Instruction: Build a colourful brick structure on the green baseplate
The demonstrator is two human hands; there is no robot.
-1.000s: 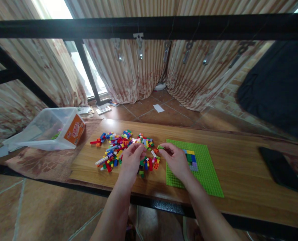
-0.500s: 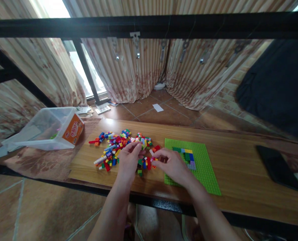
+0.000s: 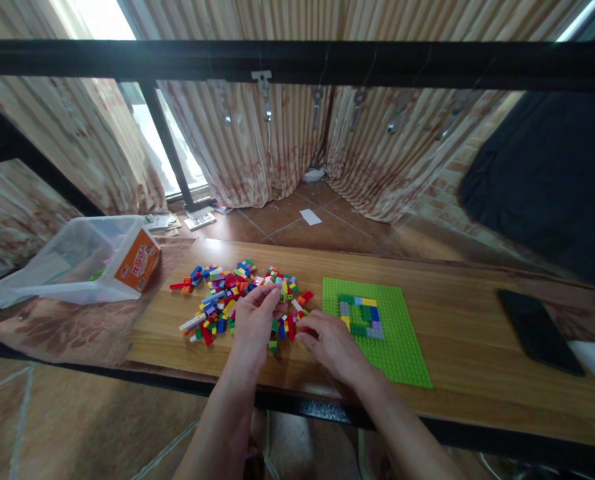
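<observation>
Over the right part of a loose pile of colourful toy bricks (image 3: 221,327) is my left hand (image 3: 255,317), its fingers curled in and thumb against them. Whatever it may hold is hidden. My right hand (image 3: 330,343) reaches in at the pile's right edge, thumb and forefinger a little apart beside a red brick (image 3: 291,327). No brick shows between those fingertips. Just right of that hand lies a green studded baseplate (image 3: 402,347). A squarish ring of green, grey, yellow, blue and lilac bricks (image 3: 375,313) is fixed on it, with the baseplate showing in its middle.
A clear plastic bin (image 3: 72,290) with an orange label lies at the left, a few pieces inside. A black phone (image 3: 540,332) rests on the wooden board (image 3: 457,347) at the right. A dark metal bar (image 3: 297,63) with hanging hooks crosses beyond the table.
My right hand has moved slightly left and down, away from the baseplate, uncovering more of the brick ring. My left hand stays over the pile. The whole view has shifted a little.
</observation>
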